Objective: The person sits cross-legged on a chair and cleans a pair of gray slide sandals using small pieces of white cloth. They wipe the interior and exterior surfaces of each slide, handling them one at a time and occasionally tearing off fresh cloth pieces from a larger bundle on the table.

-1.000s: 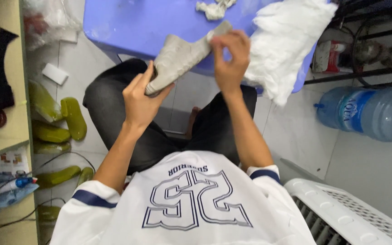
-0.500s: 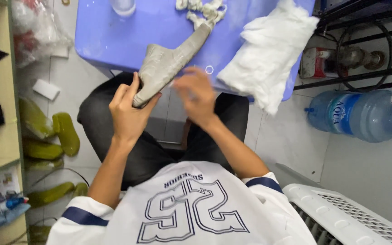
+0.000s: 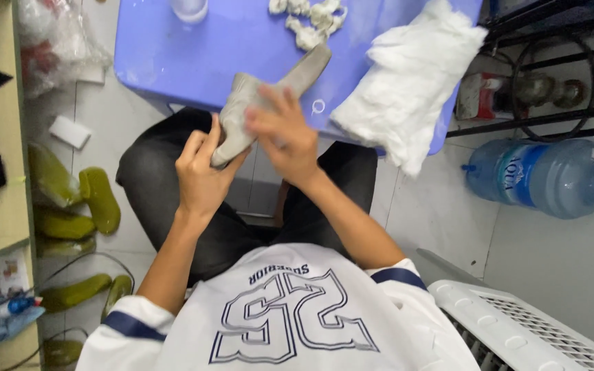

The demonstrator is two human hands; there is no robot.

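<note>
Shifted since half a second ago: right hand (image 3: 284, 137) now laid across the middle of the grey insole (image 3: 264, 99), fingers spread and flat on its face, no longer blurred below it; insole tipped a little lower, its far end over the blue table (image 3: 173, 62). Left hand (image 3: 202, 175) curled round the near end of the insole, thumb up along its edge, fingers closed beneath, gripping firmly. Right hand mostly open, pressing on rather than clasping; whether any finger hooks the far edge, cannot tell. Insole held slantwise above the lap and the table's near edge, narrow end pointing up and to the right, toward the small white lumps (image 3: 307, 20) lying on the table. Just right of the insole, a heap of white cloth (image 3: 407, 75) draped over the table corner, apart from both hands. Near the top edge, part of a clear cup (image 3: 188, 8). On the floor to the right, a large water bottle (image 3: 544, 178) on its side; lower right, a white plastic basket (image 3: 524, 323). To the left, green slippers (image 3: 97, 199) beside a shelf (image 3: 1, 227).
</note>
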